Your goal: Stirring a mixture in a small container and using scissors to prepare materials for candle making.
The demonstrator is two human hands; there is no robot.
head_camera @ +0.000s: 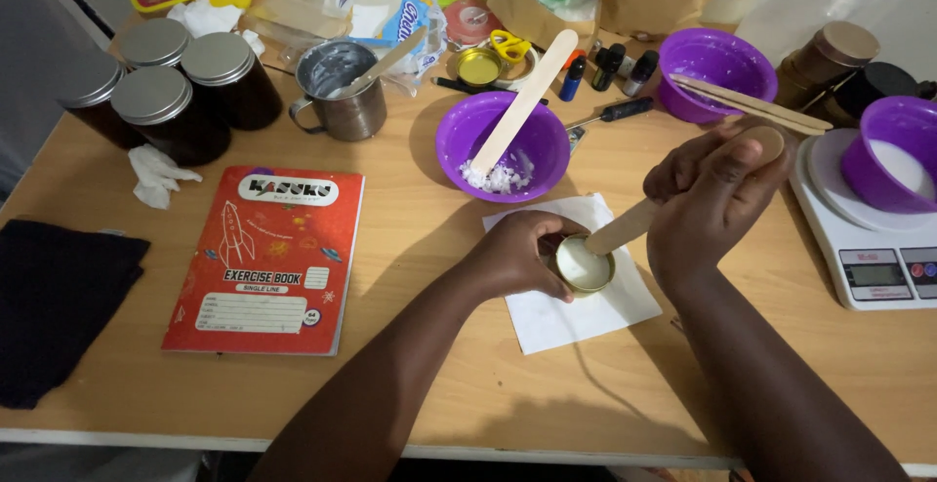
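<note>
The left hand [515, 256] grips a small round tin [584, 265] on white paper [576, 316] on the table [410, 365]. The right hand [705, 204] is closed around a wooden stick [625, 226], its tip apparently in the tin's pale contents.

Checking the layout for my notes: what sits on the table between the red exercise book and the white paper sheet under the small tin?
In the head view, only the person's left forearm crosses bare tabletop between the red exercise book and the white paper sheet.
</note>
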